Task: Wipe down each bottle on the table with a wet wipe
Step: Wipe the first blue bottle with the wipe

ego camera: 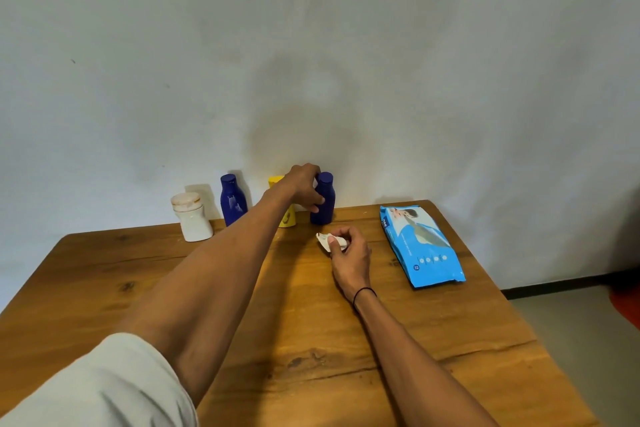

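Note:
Along the far edge of the wooden table point(138, 288) stand a white bottle point(192, 218), a dark blue bottle point(232, 201), a yellow bottle point(287, 217) mostly hidden behind my arm, and a second dark blue bottle point(325, 199). My left hand point(304, 189) reaches across and grips that second blue bottle, which stands upright by the wall. My right hand point(348, 258) rests on the table just in front of it and pinches a crumpled white wet wipe point(327, 241).
A blue pack of wet wipes point(420, 243) lies flat on the table to the right of my right hand. The grey wall point(311, 62) rises directly behind the bottles. The table's right edge drops to a grey floor point(588, 340).

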